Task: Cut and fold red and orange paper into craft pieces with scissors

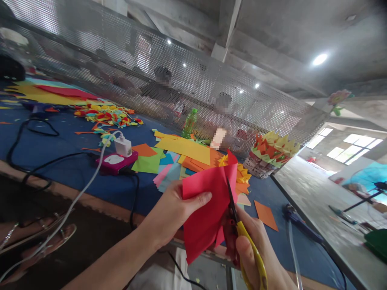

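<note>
Red paper [202, 225] is held up over the table's front edge, pinched by my left hand [178, 209] with the thumb flat on its face. My right hand [256, 237] grips yellow-handled scissors [232, 201], whose dark blade lies against the upper right part of the red sheet. To the right of the blade a strip of the paper curls away. How far the cut runs is hard to see. Behind the sheet lie yellow paper [184, 150], green paper [148, 162] and folded orange-yellow paper pieces [242, 174], partly covered by it.
A magenta power strip [117, 162] with a white charger [123, 146] and cables sits at left. Farther back are a green bottle [190, 123] and a pile of paper scraps [105, 114]. A basket of folded paper [263, 163] and a glue gun [298, 219] stand right. Mesh panel behind.
</note>
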